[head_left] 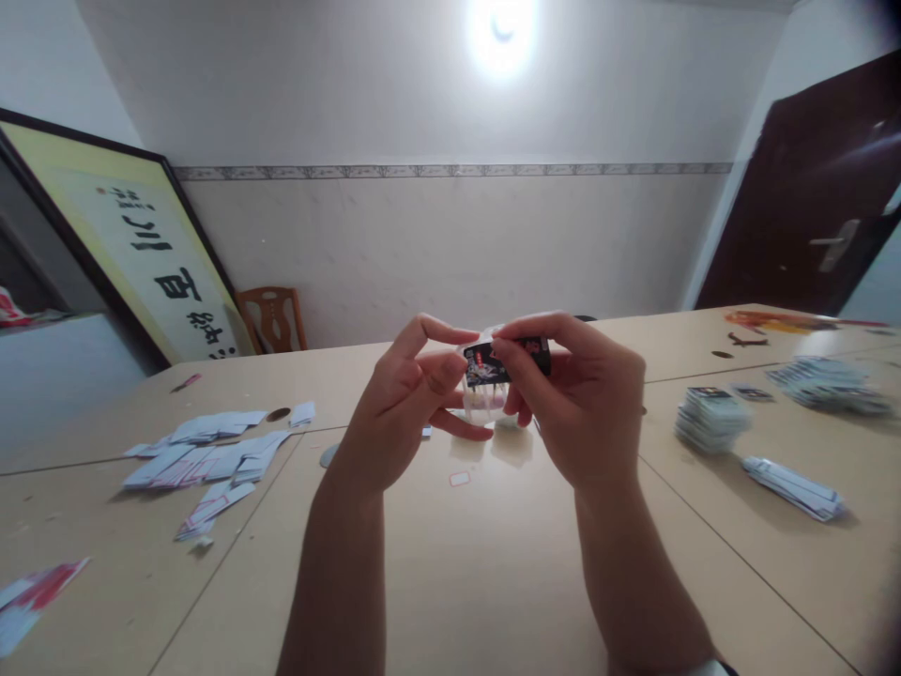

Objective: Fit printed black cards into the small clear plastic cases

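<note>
Both my hands are raised above the middle of a light wooden table [493, 563]. My right hand [577, 404] pinches a small dark printed card [503, 361] between thumb and fingers, and a clear sleeve or wrapper hangs below the card. My left hand [404, 404] is at the card's left edge, its fingers curled and partly spread, with fingertips touching the card and the wrapper. Which hand carries the wrapper I cannot tell.
A spread of light cards [211, 455] lies at the left, a neat stack of cards [710, 418] and a fanned row [795, 488] at the right. A small scrap [459, 479] lies below my hands. A wooden chair [273, 319], a leaning framed calligraphy [133, 244] and a dark door [817, 197] stand behind.
</note>
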`<state>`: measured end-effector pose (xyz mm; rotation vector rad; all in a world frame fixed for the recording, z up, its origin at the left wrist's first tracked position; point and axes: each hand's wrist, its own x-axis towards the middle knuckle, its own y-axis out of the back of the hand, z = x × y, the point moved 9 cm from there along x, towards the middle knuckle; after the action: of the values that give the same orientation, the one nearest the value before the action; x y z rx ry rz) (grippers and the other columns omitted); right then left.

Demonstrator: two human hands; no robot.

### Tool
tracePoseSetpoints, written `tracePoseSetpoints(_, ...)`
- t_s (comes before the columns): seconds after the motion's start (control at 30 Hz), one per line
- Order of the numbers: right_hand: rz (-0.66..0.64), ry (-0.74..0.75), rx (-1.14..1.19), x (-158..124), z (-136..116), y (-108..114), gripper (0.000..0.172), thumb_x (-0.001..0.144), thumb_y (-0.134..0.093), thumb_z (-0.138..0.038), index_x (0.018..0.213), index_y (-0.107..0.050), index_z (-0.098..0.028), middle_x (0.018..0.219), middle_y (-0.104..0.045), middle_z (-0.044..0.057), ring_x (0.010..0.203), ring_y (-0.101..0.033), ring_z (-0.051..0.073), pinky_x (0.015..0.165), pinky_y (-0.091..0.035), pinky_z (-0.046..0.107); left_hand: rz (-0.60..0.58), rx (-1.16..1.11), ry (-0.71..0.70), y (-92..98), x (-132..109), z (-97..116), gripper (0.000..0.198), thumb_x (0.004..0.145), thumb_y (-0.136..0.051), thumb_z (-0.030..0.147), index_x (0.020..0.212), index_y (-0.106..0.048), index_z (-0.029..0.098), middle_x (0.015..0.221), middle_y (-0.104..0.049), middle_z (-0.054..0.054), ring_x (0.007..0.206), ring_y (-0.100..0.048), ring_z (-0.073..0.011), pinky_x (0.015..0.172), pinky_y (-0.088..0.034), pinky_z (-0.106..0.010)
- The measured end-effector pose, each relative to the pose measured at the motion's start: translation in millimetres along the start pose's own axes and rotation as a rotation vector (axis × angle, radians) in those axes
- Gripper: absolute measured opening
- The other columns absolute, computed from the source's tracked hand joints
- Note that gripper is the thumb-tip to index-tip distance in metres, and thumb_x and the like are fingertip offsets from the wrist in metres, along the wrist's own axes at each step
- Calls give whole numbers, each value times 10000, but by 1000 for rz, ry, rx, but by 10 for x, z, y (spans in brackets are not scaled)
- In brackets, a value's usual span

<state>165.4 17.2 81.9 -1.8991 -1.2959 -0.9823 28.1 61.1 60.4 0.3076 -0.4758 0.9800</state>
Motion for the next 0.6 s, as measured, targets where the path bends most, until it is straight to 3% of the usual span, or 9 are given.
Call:
tracePoseSetpoints(0.33,-21,-5,-45,-4,-21,-7,68,834,-685,-142,801,-704,-197,706,-691,-9,577,-606,109,502,-479,237,17,14,-7,1,-3,4,186,944,-632,348,1051,-559,214,784,-657,23,661,-713,-146,573,-671,-321)
tracePoseSetpoints(0.6,-19,-4,-65,-2,-16,-2,66,835,-679,-153,797,-702,-201,693,-682,-11,557,-594,107,496,-472,240,8,3,-32,0,17,3,163,954,-617,339,1045,-561,216,672,-607,51,606,-695,-130,573,-666,-298)
